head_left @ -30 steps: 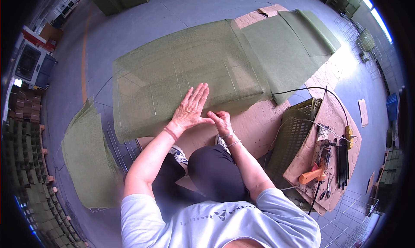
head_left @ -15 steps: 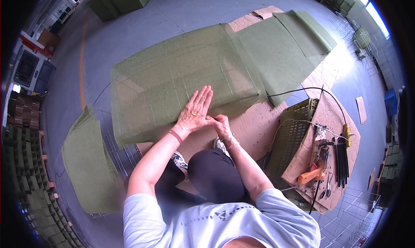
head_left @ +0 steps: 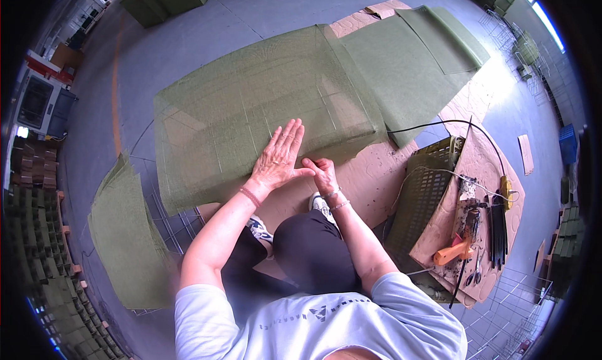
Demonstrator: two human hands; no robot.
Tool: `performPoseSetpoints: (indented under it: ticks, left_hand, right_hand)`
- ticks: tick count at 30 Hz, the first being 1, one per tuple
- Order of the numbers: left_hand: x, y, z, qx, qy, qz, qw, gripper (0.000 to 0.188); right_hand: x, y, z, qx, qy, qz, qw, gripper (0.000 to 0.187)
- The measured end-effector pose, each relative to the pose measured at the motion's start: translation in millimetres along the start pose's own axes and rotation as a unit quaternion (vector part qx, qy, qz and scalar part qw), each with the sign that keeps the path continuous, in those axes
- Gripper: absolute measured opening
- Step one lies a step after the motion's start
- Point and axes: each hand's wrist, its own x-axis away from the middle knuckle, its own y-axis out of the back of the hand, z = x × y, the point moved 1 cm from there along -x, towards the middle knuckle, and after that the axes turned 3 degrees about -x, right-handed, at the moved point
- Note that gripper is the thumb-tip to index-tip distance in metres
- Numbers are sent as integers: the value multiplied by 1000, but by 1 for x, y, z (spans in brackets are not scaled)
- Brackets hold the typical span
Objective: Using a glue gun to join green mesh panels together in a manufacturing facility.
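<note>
A sheer green fabric sheet point(head_left: 251, 103) covers a box-shaped wire frame in front of me; the thin metal rods show through it. My left hand point(head_left: 278, 156) lies flat on the cover near its front edge, fingers together and stretched out, thumb out to the right. Close beside that thumb, my right hand point(head_left: 325, 175) is at the same front edge with its fingers curled in. What those fingers pinch, if anything, is hidden.
Flat green sheets point(head_left: 401, 65) lie beyond, right of the frame. A stack of cut green fabric point(head_left: 125, 234) sits at left. At right, an olive plastic crate point(head_left: 426, 184) stands by cardboard point(head_left: 426, 250) bearing an orange glue gun point(head_left: 453, 253), scissors point(head_left: 478, 269) and black sticks point(head_left: 498, 234).
My right hand has shifted slightly right and its fingers have drawn a little away from the left thumb. The left hand stays flat on the cover, moved slightly left.
</note>
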Motion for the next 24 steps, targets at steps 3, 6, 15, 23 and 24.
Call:
performPoseSetpoints:
  ticks: [3, 6, 15, 23, 24]
  left_hand:
    - [1, -2, 1, -2, -2, -2, 1000, 111]
    - [-6, -2, -1, 10, -22, -13, 1000, 112]
    - [-15, -3, -8, 18, -35, -22, 999, 113]
    - [-15, -1, -11, -7, -24, 1, 1000, 110]
    - [-15, -1, -11, -6, -24, 1, 1000, 110]
  right_hand:
    - [-3, -2, 0, 5, -23, 11, 1000, 17]
    - [0, -6, 2, -25, -20, 16, 999, 16]
    - [5, 8, 14, -13, -30, 53, 998, 19]
    - [7, 9, 29, -24, 27, -18, 999, 18]
    - [7, 10, 26, -22, 37, -22, 999, 13]
